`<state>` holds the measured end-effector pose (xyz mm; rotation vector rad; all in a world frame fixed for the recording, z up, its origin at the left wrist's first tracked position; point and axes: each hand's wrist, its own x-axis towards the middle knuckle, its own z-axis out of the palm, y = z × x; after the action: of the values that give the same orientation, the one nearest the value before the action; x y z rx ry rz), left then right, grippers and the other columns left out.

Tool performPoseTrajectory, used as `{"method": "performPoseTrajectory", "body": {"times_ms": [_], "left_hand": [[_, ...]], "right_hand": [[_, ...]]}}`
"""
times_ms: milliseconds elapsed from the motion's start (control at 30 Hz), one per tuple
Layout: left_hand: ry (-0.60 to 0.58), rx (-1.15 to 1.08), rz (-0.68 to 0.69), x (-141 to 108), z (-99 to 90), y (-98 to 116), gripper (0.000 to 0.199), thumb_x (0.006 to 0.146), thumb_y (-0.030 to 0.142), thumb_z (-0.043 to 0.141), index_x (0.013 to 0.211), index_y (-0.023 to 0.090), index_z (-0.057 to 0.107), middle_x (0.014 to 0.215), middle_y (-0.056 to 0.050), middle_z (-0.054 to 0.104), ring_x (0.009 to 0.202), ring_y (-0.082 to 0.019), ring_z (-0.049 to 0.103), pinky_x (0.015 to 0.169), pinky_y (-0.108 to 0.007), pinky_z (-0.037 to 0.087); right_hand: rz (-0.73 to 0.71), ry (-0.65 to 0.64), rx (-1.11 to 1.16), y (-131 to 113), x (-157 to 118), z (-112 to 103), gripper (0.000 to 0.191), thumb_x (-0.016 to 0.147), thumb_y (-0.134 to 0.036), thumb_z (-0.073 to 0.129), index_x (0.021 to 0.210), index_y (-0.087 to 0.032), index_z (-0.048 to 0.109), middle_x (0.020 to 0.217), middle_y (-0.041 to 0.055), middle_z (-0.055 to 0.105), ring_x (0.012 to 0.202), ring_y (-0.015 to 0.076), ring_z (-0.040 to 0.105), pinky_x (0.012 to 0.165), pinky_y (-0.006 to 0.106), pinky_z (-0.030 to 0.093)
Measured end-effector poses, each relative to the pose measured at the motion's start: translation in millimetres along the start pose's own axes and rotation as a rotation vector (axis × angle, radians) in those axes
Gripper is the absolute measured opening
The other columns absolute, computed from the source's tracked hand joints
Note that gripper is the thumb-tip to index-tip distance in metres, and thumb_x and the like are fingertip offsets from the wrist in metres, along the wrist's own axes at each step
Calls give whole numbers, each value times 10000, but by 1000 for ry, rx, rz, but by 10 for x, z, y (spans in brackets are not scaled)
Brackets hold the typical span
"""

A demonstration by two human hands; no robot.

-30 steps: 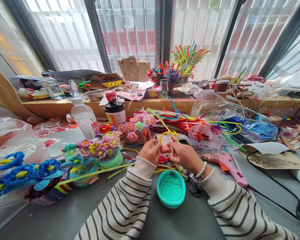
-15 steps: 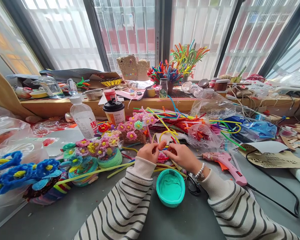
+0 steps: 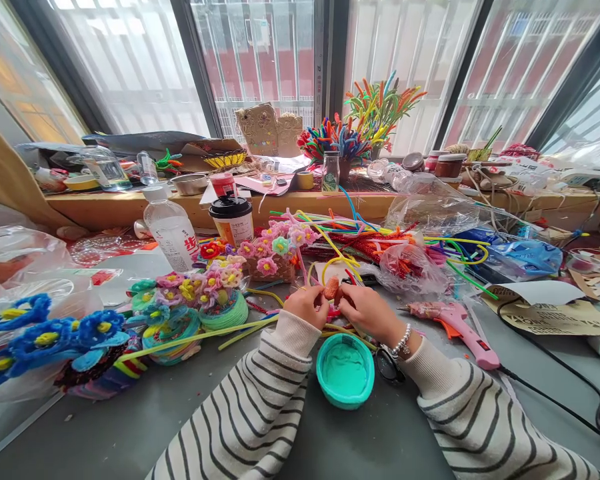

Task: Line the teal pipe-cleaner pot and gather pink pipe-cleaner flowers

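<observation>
Between my two hands is a small orange-brown lump point(image 3: 331, 288) that looks like modelling clay. My left hand point(image 3: 306, 307) pinches it from the left. My right hand point(image 3: 365, 309) has its fingertips pressed together at the lump's right side. Just below them on the table stands a turquoise bowl point(image 3: 345, 371) with a smooth, uneven lining inside. A pair of black-framed glasses point(image 3: 389, 366) lies by the bowl, partly under my right wrist. Yellow pipe cleaners point(image 3: 353, 331) run behind the bowl, partly covered by my hands.
On the right lies a pink glue gun point(image 3: 457, 327) with a black cord. Pots of fuzzy flowers point(image 3: 225, 310) and blue flowers point(image 3: 47, 339) crowd the left. Behind are a plastic bottle point(image 3: 169, 230), a paper cup point(image 3: 233, 223), a pipe-cleaner pile point(image 3: 365, 243) and a cluttered ledge point(image 3: 275, 203).
The lump has turned in my fingers and shows more of its face. My right fingertips have closed in on it. The whole view has shifted slightly.
</observation>
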<state>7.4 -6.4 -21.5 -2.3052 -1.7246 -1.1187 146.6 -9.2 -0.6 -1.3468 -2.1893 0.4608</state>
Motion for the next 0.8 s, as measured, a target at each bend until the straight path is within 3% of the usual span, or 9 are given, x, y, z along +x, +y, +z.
{"method": "performPoseTrajectory", "body": {"times_ms": [133, 300, 567, 800], "left_hand": [[-4, 23, 0, -8, -25, 26, 188, 672, 151, 470, 769, 142, 630, 648, -50, 647, 572, -138, 580, 563, -227, 443], [12, 53, 35, -14, -37, 47, 187, 691, 153, 456, 762, 164, 629, 625, -38, 645, 555, -136, 579, 533, -220, 434], [72, 116, 160, -45, -9, 53, 242, 732, 148, 414, 898, 187, 587, 679, -17, 664, 550, -124, 595, 502, -197, 425], [170, 269, 360, -24, 1, -5, 225, 762, 155, 381, 842, 162, 591, 632, -38, 641, 489, -127, 570, 449, -209, 404]], "right_hand": [[40, 26, 82, 61, 26, -28, 135, 757, -229, 388, 770, -149, 495, 625, 12, 525, 552, 115, 442, 523, 224, 311], [85, 49, 330, 150, 60, -11, 394, 784, -425, 359, 1030, -124, 425, 589, -14, 503, 514, 111, 443, 497, 225, 336], [44, 31, 447, 122, 66, 45, 289, 816, -402, 303, 854, -152, 442, 667, 2, 523, 547, 92, 460, 485, 204, 332], [34, 22, 392, 130, 57, -15, 276, 805, -411, 330, 800, -162, 449, 664, -1, 500, 575, 104, 455, 530, 219, 335]]}}
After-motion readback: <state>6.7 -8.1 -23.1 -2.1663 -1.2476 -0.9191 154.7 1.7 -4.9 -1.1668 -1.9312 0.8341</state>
